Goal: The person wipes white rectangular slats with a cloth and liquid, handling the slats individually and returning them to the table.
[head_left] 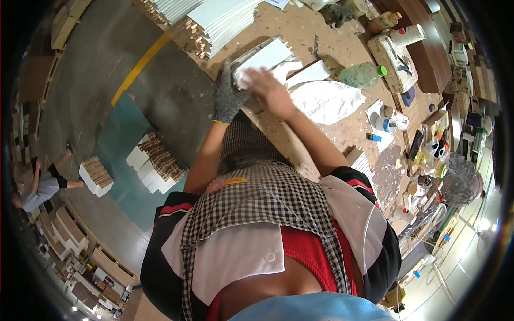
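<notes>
A white panel [270, 56] lies near the edge of the brown workbench, on top of what looks like a small stack. My left hand [231, 95], in a dark grey knitted glove with a yellow cuff, grips the panel's near left end. My bare right hand [272, 95] is pressed over the panel's near part, its fingers blurred by motion. A white cloth [286, 69] shows under and beyond that hand, seemingly held in it. Just to the right are another white panel [310, 74] and a larger crumpled white cloth [327, 100].
Stacked white panels [222, 21] stand at the bench's far left. A green-capped bottle [363, 75], a stained block [393, 64] and cups [385, 124] sit to the right. More panel stacks [155, 163] stand on the floor at left, where another person [40, 187] is.
</notes>
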The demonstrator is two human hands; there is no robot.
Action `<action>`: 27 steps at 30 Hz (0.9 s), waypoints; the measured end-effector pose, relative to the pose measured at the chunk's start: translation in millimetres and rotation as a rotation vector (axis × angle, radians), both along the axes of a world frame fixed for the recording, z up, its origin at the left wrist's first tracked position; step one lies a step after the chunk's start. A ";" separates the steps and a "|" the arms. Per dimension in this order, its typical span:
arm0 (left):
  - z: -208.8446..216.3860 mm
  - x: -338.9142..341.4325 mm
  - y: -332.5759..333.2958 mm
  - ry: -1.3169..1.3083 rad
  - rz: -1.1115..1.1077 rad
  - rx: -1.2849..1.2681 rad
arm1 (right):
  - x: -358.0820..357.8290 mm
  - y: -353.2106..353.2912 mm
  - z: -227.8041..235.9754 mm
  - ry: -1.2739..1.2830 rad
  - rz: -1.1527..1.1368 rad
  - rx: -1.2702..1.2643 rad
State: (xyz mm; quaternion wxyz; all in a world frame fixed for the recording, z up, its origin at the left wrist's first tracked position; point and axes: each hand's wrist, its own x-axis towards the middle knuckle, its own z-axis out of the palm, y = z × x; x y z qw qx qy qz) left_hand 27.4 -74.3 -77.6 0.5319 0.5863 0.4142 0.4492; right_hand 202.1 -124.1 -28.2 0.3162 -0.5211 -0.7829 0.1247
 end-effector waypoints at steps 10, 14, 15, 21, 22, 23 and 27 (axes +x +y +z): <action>3.2 6.2 -1.7 0.247 0.054 0.221 | 17.1 -20.3 39.0 0.035 0.089 -0.116; -1.2 -1.7 -1.4 0.318 0.056 0.211 | 58.4 -37.4 56.7 -0.039 -0.106 -0.489; 0.6 -3.9 -1.8 0.368 0.069 0.232 | 71.7 -36.7 59.2 -0.012 -0.035 -0.481; 16.0 0.3 -7.1 0.297 0.027 0.168 | 180.0 58.6 -20.4 -0.137 -0.839 -0.407; 9.8 0.7 -7.0 0.316 0.038 0.247 | 197.3 72.4 -35.7 -0.116 -0.883 -0.489; 12.3 -1.0 -7.4 0.328 0.050 0.285 | 200.2 82.8 -50.0 -0.116 -0.879 -0.489; 48.0 2.8 -19.5 0.976 0.058 0.855 | 220.4 116.0 -99.6 -0.279 -1.135 -0.462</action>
